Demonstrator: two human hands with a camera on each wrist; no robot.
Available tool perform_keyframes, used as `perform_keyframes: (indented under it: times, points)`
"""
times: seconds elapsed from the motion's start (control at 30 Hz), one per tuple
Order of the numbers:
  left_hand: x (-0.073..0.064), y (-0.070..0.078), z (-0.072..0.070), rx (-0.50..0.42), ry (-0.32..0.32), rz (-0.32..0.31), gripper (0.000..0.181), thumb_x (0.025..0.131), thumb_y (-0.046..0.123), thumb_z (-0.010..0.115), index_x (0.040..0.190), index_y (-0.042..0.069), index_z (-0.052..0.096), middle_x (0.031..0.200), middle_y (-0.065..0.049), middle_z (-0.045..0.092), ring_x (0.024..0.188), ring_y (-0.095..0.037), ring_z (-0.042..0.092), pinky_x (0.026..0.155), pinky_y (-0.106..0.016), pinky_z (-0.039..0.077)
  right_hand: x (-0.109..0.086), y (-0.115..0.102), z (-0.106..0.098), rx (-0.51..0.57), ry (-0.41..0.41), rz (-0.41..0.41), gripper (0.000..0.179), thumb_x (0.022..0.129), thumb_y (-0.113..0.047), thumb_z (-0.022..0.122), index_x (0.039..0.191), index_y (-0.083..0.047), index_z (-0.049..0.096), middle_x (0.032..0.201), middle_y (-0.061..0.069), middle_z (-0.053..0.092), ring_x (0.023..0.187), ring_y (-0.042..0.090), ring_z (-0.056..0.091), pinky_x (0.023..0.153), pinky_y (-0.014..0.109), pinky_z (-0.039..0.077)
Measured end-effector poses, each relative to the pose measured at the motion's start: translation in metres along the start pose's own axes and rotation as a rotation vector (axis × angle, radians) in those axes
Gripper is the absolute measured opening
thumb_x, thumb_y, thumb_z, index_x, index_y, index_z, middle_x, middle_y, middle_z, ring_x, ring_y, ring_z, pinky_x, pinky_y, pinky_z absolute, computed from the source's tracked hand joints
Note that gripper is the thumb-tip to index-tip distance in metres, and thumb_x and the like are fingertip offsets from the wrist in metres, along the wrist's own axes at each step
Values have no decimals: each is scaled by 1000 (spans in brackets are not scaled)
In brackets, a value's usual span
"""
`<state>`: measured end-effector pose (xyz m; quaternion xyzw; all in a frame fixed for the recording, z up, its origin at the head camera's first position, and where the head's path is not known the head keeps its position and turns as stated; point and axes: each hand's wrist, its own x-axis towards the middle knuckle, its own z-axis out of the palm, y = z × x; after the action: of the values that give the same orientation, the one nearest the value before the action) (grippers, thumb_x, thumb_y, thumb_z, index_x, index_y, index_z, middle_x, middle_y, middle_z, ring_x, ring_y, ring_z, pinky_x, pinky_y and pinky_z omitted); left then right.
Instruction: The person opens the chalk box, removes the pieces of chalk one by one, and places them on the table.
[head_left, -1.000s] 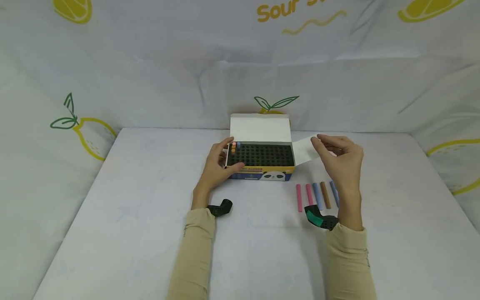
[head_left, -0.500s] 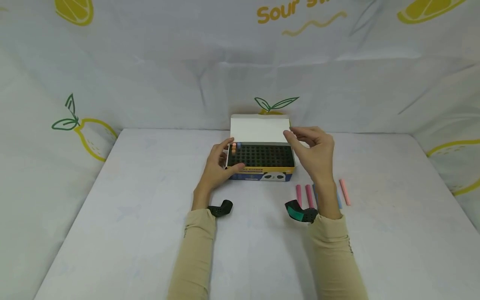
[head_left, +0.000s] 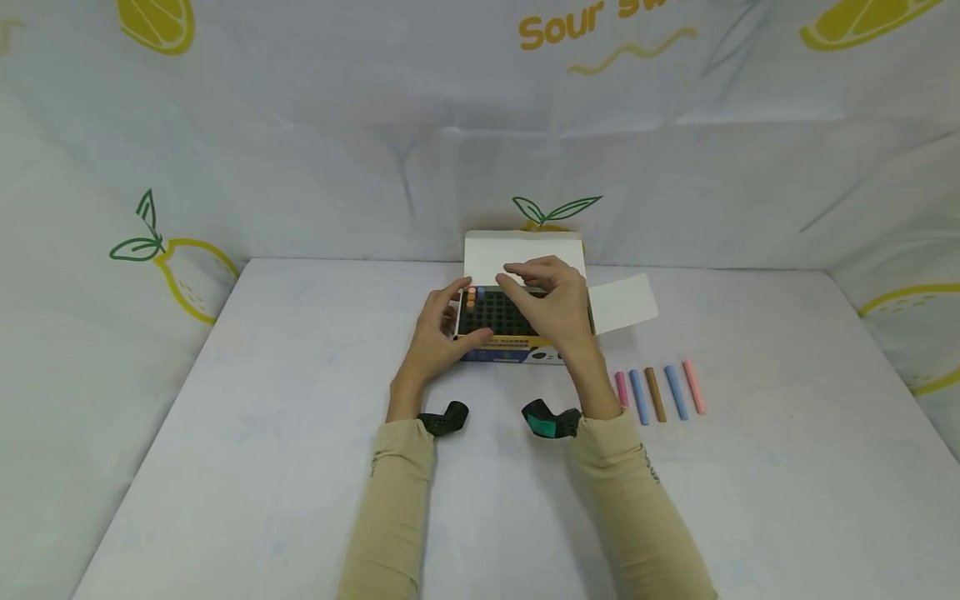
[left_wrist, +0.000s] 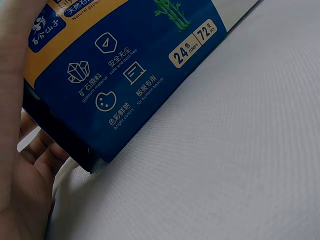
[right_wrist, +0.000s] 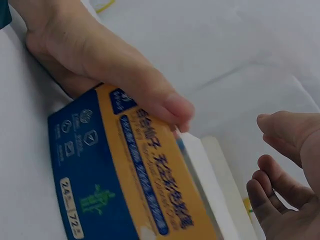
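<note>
The blue and yellow chalk box (head_left: 492,354) stands lid up, its black holed insert (head_left: 495,310) showing. Several orange, pink and blue chalk ends (head_left: 471,300) fill its far left corner. My left hand (head_left: 435,329) grips the box's left end, thumb over the front edge; the left wrist view shows fingers (left_wrist: 42,155) around that side. Above the insert hovers my right hand (head_left: 558,304), hiding the box's right half. In the right wrist view its thumb (right_wrist: 280,122) stands apart from loosely bent fingers, with nothing visible between them.
Loose chalk sticks lie in a row at the right: pink (head_left: 622,389), blue (head_left: 639,397), brown (head_left: 656,394), another blue (head_left: 676,392) and light pink (head_left: 693,387). A white side flap (head_left: 624,302) sticks out right; the raised lid (head_left: 487,254) leans near the backdrop.
My right hand has moved left from the side flap, past the box's right end, to above the insert. The flap now lies uncovered. My left hand has stayed on the box.
</note>
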<state>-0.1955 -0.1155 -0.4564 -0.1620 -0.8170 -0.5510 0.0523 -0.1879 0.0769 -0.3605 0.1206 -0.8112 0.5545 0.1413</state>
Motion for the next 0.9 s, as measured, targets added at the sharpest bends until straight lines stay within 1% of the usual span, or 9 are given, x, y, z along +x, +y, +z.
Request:
perform_keyframes:
  times: [0.03,0.1,0.23,0.3,0.4,0.6,0.73,0.9]
  points:
    - [0,0,0,-2,0,3,80,85,40,82,155,32,43,132,-11,48,92,-22,43,72,-32,40,1,0,4,-5,-13,4,24,90,-7,77,110,6,77,110,24,67,103,39,67,98,48,56]
    - [0,0,0,-7,0,4,81,85,44,82,155,32,43,133,-11,48,91,-21,43,72,-31,40,2,2,11,-19,-40,13,24,90,-9,77,110,5,77,110,23,67,103,38,68,97,47,57]
    - [0,-3,0,-13,0,12,85,82,62,78,154,31,44,132,-10,49,90,-20,44,71,-29,39,2,7,24,-51,-87,40,24,92,-12,77,111,2,78,110,21,67,100,36,71,91,46,59]
    - [0,-4,1,-13,0,18,90,80,70,74,155,30,44,132,-11,49,90,-20,44,71,-29,39,2,11,29,-63,-94,57,23,92,-13,77,110,1,78,109,20,68,97,35,72,87,45,60]
    - [0,-4,1,-9,-1,27,95,77,79,69,155,30,43,133,-11,49,89,-19,44,70,-28,39,0,16,33,-92,-88,65,21,91,-14,78,107,0,80,105,19,69,95,33,72,84,44,60]
    - [2,-2,1,5,4,17,106,71,91,60,155,30,43,133,-12,49,90,-20,44,71,-29,40,-1,18,37,-158,-74,34,18,92,-14,77,103,0,81,100,19,71,95,31,68,80,43,58]
    - [2,-1,1,21,3,7,109,68,94,57,155,30,42,134,-12,49,92,-21,45,73,-31,41,-2,20,38,-194,-64,19,18,92,-14,76,102,0,81,99,19,72,94,32,67,79,44,57]
    - [1,-1,1,26,7,4,107,69,93,58,155,32,42,134,-11,49,92,-20,45,73,-30,40,-3,19,39,-239,-57,47,21,93,-14,75,106,1,80,103,20,70,96,34,67,80,45,57]
